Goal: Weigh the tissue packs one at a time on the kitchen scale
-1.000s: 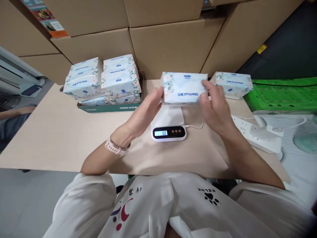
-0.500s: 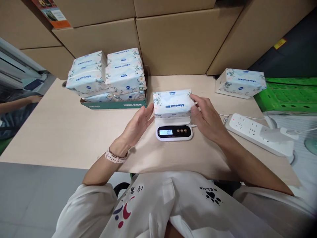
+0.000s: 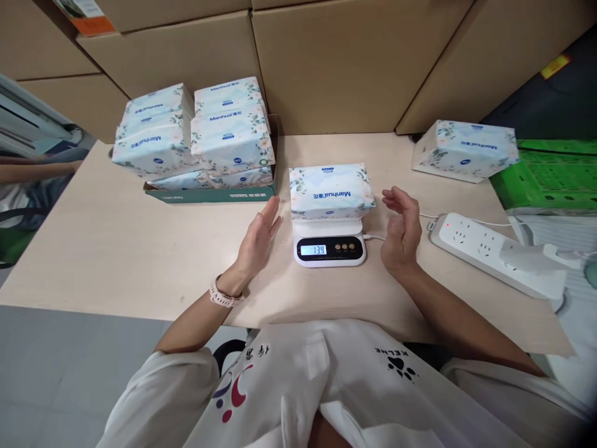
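A pack of tissues (image 3: 331,191) with a floral wrapper lies on a white digital scale (image 3: 329,229). The scale's lit display (image 3: 313,250) appears to read 13.9. To the left of the pack, my left hand (image 3: 257,242) is open with its fingers stretched out, apart from the pack. My right hand (image 3: 402,231) stands open to the right of it, fingers slightly curled, with a gap between hand and pack. Neither hand holds anything.
A green-sided carton (image 3: 209,196) at the back left carries several tissue packs (image 3: 231,140). Another tissue pack (image 3: 466,150) sits at the back right, by a green crate (image 3: 550,177). A power strip (image 3: 494,255) lies on the right. Cardboard boxes (image 3: 326,68) line the back. Another person's arm (image 3: 40,171) shows far left.
Both hands have let go of the tissue pack and moved outward from it. The scale's display has gone from 0.0 to about 13.9. The view has shifted slightly.
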A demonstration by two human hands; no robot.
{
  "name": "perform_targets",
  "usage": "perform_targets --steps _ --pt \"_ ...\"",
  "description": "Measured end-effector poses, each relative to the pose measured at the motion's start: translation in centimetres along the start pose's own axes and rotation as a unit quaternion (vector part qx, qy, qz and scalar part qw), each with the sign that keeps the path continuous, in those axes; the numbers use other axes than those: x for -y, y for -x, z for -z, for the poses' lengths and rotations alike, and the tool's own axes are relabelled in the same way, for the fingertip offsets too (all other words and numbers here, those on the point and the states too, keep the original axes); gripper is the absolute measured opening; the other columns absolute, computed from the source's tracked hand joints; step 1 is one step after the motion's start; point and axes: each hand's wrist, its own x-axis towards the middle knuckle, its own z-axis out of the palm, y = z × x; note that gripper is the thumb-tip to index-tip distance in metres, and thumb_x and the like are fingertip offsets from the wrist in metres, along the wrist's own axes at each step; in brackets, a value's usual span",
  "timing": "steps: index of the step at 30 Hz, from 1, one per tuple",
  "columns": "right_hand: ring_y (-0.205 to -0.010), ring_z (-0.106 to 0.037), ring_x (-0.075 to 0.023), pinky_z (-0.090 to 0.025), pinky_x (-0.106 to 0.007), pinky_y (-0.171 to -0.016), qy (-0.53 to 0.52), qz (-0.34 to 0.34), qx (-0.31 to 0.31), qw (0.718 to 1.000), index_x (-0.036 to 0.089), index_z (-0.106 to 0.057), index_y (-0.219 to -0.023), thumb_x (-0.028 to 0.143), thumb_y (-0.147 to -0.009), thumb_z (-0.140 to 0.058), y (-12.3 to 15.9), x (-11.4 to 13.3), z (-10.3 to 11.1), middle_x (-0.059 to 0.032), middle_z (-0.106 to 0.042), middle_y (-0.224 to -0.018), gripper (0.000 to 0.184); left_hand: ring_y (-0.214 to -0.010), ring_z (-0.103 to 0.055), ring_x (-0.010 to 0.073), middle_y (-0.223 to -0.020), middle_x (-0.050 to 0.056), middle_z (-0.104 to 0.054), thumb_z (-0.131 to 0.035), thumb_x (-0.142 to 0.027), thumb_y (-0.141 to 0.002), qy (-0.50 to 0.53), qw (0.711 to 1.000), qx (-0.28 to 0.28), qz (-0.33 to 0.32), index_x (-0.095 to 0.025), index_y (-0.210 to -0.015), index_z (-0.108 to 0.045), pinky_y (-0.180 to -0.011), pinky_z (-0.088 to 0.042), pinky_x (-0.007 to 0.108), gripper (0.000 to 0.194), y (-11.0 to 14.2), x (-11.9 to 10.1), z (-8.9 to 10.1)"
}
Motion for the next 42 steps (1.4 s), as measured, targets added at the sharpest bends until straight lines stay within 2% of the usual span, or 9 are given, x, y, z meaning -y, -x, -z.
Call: perform_targets --steps 9,15,24,31,37,42 --pt "-0.123 -0.067 -0.0268 -0.058 -0.057 -0.106 0.014 0.006 -0.007 1.000 0.036 -0.054 -0.150 0.052 -0.107 -0.035 0.1 0.0 0.3 -0.0064 -0.068 -0.137 0.049 -0.168 -0.020 0.0250 -0.175 0.001 -0.034 -0.049 -0.074 -0.096 0.031 0.999 0.014 0.002 -0.032 -0.147 -0.061 -0.138 -0.020 0.049 0.068 0.3 -0.4 0.0" --pt "-0.123 -0.068 -0.0272 -0.056 -0.057 -0.108 0.031 -0.001 -0.004 1.000 0.036 -0.055 -0.149 0.051 -0.108 -0.032 0.2 0.5 0.4 -0.0071 -0.069 -0.136 0.049 -0.168 -0.019 0.0262 -0.174 0.001 -0.036 -0.048 -0.073 -0.097 0.037 0.999 0.022 -0.005 -0.030 -0.147 -0.062 -0.138 -0.019 0.050 0.067 0.3 -0.5 0.1" --pt "-0.120 -0.067 -0.0287 -0.048 -0.061 -0.109 0.096 0.017 0.010 0.995 0.034 -0.061 -0.139 0.044 -0.108 -0.029 0.0 1.4 0.5 -0.0069 -0.075 -0.128 0.046 -0.168 -0.021 0.0246 -0.173 0.001 -0.038 -0.050 -0.074 -0.095 0.033 0.999 0.019 -0.003 -0.032 -0.145 -0.062 -0.138 -0.020 0.049 0.067 0.3 -0.3 0.1" --pt "-0.115 -0.068 -0.0273 -0.046 -0.060 -0.112 0.106 0.016 0.017 0.994 0.031 -0.064 -0.134 0.048 -0.107 -0.027 -0.1 1.4 0.5 -0.0068 -0.075 -0.127 0.048 -0.167 -0.024 0.0257 -0.172 0.003 -0.040 -0.053 -0.074 -0.095 0.030 0.999 0.012 -0.007 -0.030 -0.141 -0.064 -0.138 -0.020 0.048 0.065 0.4 -0.6 -0.2" --pt "-0.119 -0.068 -0.0263 -0.044 -0.058 -0.114 0.082 0.017 0.009 0.996 0.034 -0.066 -0.127 0.046 -0.107 -0.031 0.0 1.3 0.3 -0.0030 -0.075 -0.126 0.042 -0.166 -0.028 0.0268 -0.168 0.004 -0.047 -0.056 -0.072 -0.094 0.031 0.999 0.000 -0.012 -0.028 -0.129 -0.068 -0.137 -0.022 0.049 0.057 0.5 -0.6 -0.3" --pt "-0.121 -0.069 -0.0277 -0.041 -0.059 -0.114 0.054 0.009 0.003 0.998 0.032 -0.065 -0.117 0.044 -0.106 -0.034 0.0 1.2 0.2 -0.0034 -0.074 -0.127 0.036 -0.165 -0.030 0.0269 -0.166 0.004 -0.051 -0.058 -0.070 -0.093 0.038 0.999 -0.003 -0.013 -0.027 -0.126 -0.068 -0.137 -0.022 0.050 0.055 0.5 -0.5 -0.3"
